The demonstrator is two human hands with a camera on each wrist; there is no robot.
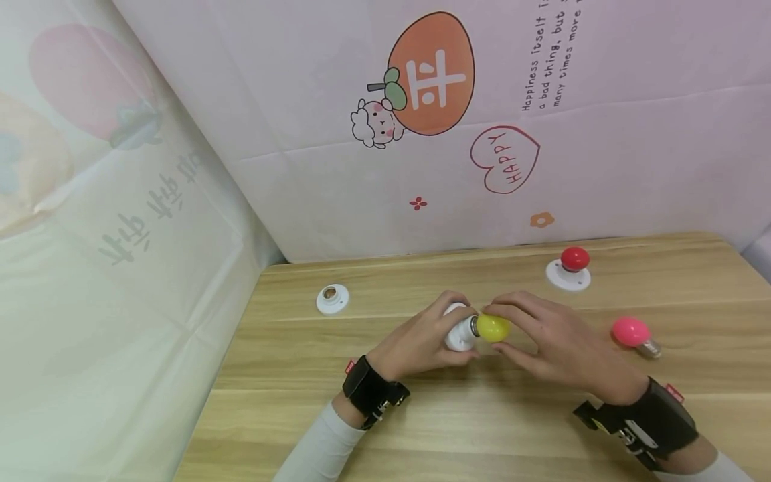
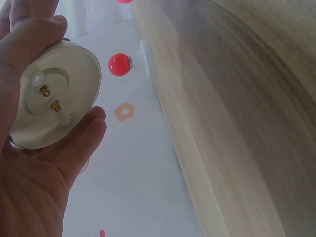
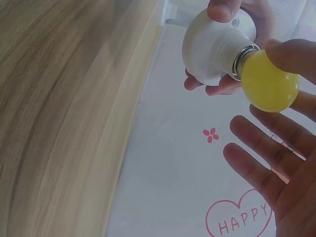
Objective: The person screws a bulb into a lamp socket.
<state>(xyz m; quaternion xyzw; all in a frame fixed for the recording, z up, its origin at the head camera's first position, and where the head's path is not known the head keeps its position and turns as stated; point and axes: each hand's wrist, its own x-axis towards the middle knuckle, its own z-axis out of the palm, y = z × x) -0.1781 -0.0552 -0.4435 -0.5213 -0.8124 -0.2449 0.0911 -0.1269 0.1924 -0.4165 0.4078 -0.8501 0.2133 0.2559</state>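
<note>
My left hand [image 1: 415, 343] grips a round white lamp holder [image 1: 460, 340] by its rim, tilted on its side above the table. In the left wrist view its hollow underside [image 2: 79, 81] shows two brass screws. A yellow light bulb [image 1: 494, 328] sits at the holder's mouth, and a strip of its metal thread shows between glass and holder in the right wrist view. The thumb and fingers of my right hand [image 1: 560, 341] pinch the yellow glass. Its other fingers [image 3: 269, 153] are spread apart below the bulb.
On the wooden table [image 1: 289, 402], an unfilled white lamp holder [image 1: 332, 299] lies back left. A red bulb [image 1: 575, 258] stands in another holder [image 1: 569, 280] back right. Beside my right wrist lies a loose pink bulb [image 1: 631, 331]. A printed white cloth [image 1: 337, 194] hangs behind.
</note>
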